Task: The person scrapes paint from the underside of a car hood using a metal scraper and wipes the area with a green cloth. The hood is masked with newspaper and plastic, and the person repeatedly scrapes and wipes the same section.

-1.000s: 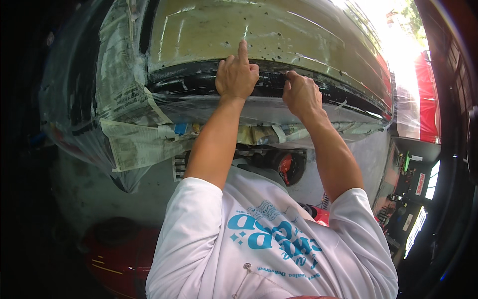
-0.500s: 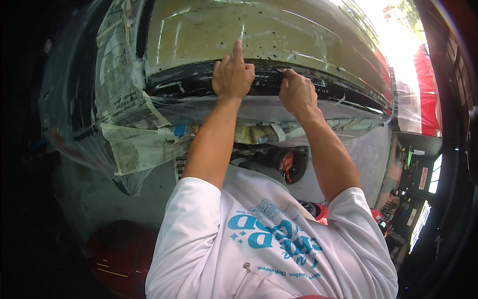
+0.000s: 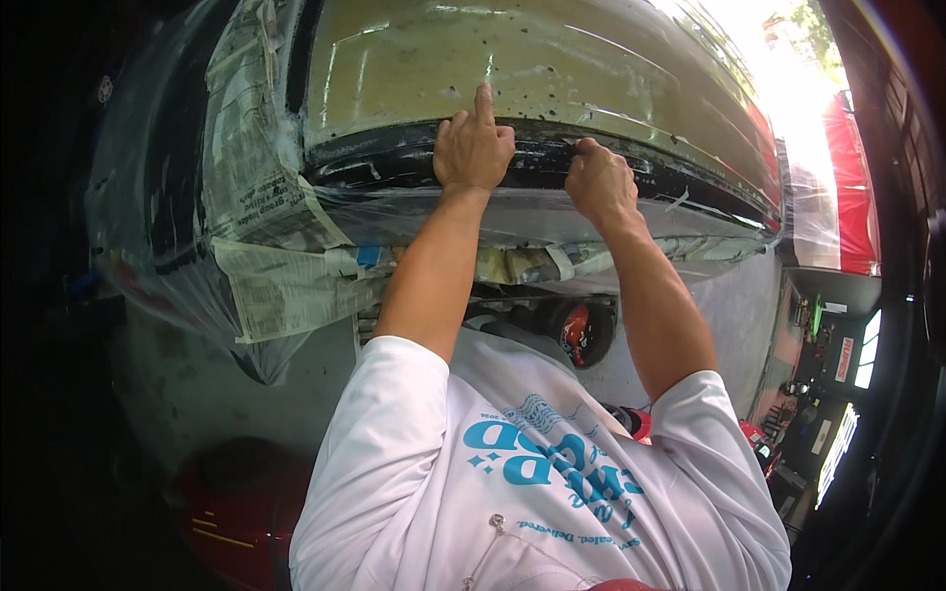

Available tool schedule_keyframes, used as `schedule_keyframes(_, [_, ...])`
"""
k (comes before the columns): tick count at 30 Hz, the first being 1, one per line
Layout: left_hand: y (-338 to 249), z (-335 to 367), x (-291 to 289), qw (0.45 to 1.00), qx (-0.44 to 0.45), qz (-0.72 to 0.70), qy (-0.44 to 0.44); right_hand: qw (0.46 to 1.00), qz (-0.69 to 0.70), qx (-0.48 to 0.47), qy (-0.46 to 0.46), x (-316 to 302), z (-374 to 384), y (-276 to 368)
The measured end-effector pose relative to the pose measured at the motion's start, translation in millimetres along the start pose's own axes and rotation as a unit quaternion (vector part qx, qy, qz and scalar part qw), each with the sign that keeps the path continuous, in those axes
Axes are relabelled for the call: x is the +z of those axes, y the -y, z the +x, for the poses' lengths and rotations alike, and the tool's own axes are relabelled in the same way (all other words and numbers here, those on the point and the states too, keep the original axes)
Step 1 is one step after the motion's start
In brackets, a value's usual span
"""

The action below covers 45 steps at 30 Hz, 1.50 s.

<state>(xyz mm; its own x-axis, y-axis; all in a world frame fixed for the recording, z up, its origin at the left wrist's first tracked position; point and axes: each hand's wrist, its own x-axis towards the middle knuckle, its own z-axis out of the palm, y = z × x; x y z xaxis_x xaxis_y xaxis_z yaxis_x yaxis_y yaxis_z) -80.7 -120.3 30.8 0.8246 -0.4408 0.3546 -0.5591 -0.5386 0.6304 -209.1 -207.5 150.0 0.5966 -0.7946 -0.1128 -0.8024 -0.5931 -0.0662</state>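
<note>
While hands rest at black edge, gap between, left unclenched, forefinger extended, right's grip unclear

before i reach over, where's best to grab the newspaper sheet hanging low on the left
Probably pinch the newspaper sheet at its lower left corner, coming from below on the near side. That corner hangs down toward the wearer, while the top edge meets the upper newsprint. Clear plastic hangs just below, so take care to catch paper only.
</note>
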Motion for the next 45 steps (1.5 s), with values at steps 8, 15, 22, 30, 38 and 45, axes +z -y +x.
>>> schedule_keyframes(8, [-3,-2,-3,1.0,0.0,0.018,-0.001,0.999,0.012,0.045,-0.003,12,-4,12])
schedule_keyframes(15, [-4,1,-5,1.0,-0.009,0.007,0.005,1.0,0.014,0.004,0.015,5,-2,16])
schedule_keyframes(22, [-3,-1,2,1.0,-0.004,0.001,0.006,0.999,-0.047,-0.01,-0.003,15,-3,22])
schedule_keyframes(30, [-4,-2,-6,1.0,0.007,0.002,0.002,0.999,-0.02,-0.022,0.023,-2,-8,17])
schedule_keyframes(38, [-7,5,-9,1.0,0.019,0.006,-0.005,0.996,0.044,0.068,-0.03,19,-3,26])
schedule_keyframes(45, [-4,3,-1,1.0,0.0,-0.007,0.003,0.999,-0.024,-0.027,0.004,-2,9,9])
